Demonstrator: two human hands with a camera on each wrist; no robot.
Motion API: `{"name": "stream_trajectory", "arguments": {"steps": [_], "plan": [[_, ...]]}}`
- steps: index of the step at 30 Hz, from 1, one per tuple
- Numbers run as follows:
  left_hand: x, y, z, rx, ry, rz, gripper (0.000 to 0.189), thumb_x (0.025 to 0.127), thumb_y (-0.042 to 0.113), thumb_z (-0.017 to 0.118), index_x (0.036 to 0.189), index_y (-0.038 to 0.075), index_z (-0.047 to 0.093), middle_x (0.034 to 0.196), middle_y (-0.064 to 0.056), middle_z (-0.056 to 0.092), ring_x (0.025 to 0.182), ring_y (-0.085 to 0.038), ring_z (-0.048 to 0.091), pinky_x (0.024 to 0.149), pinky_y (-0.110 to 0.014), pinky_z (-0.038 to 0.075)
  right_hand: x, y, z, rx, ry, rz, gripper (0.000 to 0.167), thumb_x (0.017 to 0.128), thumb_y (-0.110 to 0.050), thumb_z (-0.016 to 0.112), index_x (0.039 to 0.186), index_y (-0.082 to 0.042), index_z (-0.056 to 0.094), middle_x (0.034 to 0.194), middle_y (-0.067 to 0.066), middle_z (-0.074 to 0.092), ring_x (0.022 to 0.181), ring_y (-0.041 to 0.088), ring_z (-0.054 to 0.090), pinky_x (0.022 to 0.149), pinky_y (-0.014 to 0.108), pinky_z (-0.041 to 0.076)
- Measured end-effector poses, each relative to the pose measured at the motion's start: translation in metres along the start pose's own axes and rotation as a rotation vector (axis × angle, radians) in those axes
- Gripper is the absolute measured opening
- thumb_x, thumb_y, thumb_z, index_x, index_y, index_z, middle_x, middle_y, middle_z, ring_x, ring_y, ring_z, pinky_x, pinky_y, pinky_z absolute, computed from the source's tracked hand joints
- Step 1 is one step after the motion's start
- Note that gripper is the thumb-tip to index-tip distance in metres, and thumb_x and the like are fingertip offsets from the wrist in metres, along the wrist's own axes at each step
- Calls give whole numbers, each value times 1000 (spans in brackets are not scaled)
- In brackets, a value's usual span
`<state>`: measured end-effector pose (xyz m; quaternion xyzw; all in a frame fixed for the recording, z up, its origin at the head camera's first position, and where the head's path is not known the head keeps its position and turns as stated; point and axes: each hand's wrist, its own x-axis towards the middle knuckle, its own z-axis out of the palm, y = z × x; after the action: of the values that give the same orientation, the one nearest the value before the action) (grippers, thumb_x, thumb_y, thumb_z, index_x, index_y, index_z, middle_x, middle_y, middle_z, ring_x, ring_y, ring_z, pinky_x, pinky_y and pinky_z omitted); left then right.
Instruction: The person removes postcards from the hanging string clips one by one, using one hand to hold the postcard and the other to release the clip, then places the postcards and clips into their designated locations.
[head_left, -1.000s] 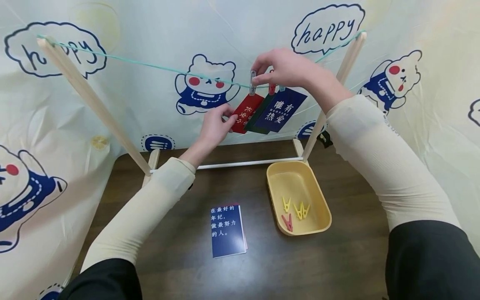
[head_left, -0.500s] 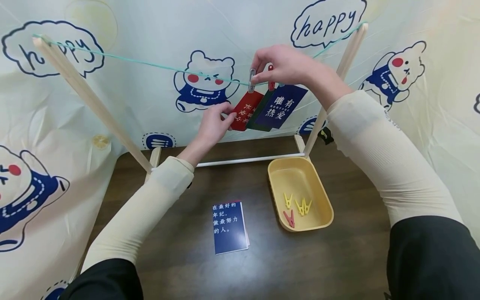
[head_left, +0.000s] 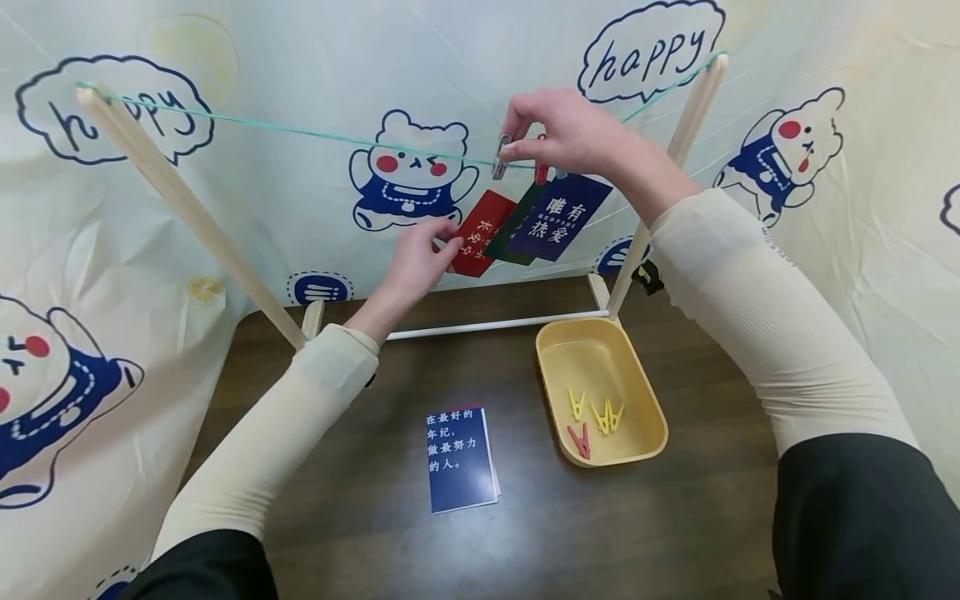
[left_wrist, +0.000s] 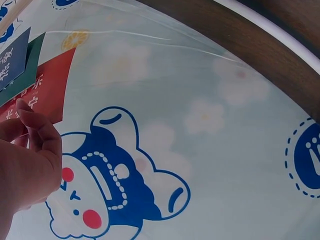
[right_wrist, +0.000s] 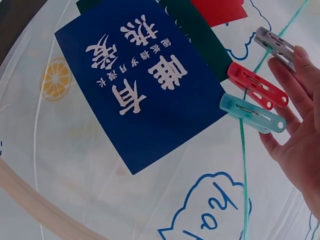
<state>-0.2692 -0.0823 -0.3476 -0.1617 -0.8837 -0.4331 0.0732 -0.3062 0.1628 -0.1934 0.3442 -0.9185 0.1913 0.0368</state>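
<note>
My left hand (head_left: 422,260) pinches the left edge of a red card (head_left: 484,234) with white characters. Just above that card, and apart from it, a grey clothespin (head_left: 501,157) sits at the green string (head_left: 300,131), its end pinched by my right hand (head_left: 566,133). A red clothespin (right_wrist: 257,85) and a teal clothespin (right_wrist: 252,112) are clipped on the string beside it, near my right fingers. From these hang a green card (right_wrist: 200,40) and a dark blue card (right_wrist: 135,85), which overlaps the green one. The red card's lower left corner is behind my left fingers.
Two wooden posts (head_left: 187,212) hold the string, with a white rod (head_left: 480,325) low between them. A yellow tray (head_left: 551,367) with several yellow and red clothespins stands at the right. Blue-fronted stacked cards (head_left: 461,475) lie on the dark table (head_left: 360,533).
My left hand has moved slightly down and left with the red card, so a gap now shows between it and the grey clothespin. The right hand keeps its grip, the clothespin tilting a little.
</note>
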Motion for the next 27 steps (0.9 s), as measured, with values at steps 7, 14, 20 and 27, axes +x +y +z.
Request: {"name": "stream_trajectory", "arguments": {"steps": [7,14,20,27], "plan": [[-10,-9,-5,1,-10,-29,21,104,16,65,121,4,69,118,-14,71,81,-28,66,74,-36,60,1,-8,-3,20,73,14,30,104,-29,66,121,-4,60,122,11,72,117,22,61,112,43,45],[-21,-19,-6,1,-30,-73,19,104,17,65,118,5,70,115,-13,71,81,-25,67,72,-36,61,0,-12,-3,58,189,-9,33,104,-29,66,124,-4,61,126,7,71,125,18,58,118,32,35],[-33,-31,-5,8,-43,-80,18,105,16,63,116,4,71,111,-15,71,76,-30,67,67,-32,59,-9,-18,-3,68,258,-14,33,104,-30,66,125,-5,61,128,3,69,125,14,56,113,26,37],[-56,-48,-4,27,-85,-111,18,104,15,64,118,3,69,114,-16,70,83,-29,68,73,-38,62,-38,-25,3,48,281,-139,30,102,-22,69,121,-1,61,123,10,69,116,19,60,107,25,41]]}}
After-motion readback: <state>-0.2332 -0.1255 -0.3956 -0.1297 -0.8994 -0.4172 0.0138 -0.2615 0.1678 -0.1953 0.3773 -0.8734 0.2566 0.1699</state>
